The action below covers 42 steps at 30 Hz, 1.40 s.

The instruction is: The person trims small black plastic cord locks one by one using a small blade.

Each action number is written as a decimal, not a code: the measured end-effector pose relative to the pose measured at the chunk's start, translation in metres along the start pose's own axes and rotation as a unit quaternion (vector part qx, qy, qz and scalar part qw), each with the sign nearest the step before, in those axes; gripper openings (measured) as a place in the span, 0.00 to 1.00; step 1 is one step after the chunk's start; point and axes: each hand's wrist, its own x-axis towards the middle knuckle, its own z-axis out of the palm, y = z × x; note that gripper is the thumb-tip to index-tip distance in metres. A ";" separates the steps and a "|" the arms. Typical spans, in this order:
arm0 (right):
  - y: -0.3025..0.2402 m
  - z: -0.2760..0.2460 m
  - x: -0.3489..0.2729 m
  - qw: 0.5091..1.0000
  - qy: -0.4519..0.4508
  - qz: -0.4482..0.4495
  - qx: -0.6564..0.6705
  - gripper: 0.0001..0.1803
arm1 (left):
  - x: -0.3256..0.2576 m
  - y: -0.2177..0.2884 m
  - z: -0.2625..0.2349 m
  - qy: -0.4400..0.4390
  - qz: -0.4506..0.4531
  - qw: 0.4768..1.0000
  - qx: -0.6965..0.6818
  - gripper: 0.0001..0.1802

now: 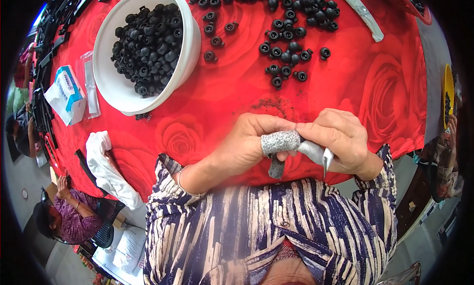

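Observation:
My left hand (242,142) and my right hand (340,137) meet fingertip to fingertip over the near edge of the red table. Grey speckled finger sleeves (279,143) cover two digits of the left hand, which is closed; whatever it pinches is hidden behind the fingers. A pale grey covering (311,150) shows at the right hand's fingers. Out of that closed hand sticks a slim silver pointed blade (328,159), its tip toward my body. Beyond the hands, dark crumbs (271,105) are scattered on the rose-patterned cloth (237,97).
A white tub (194,53) full of small round black parts (148,48) stands at left. More black parts (289,36) lie loose at the far side. A tissue pack (69,95) and white cloth (106,171) lie left. Other people (76,216) sit at both sides.

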 end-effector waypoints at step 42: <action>0.000 -0.011 0.000 0.978 -0.054 0.197 0.048 0.11 | 0.001 0.001 0.007 0.057 0.139 0.975 0.164 0.15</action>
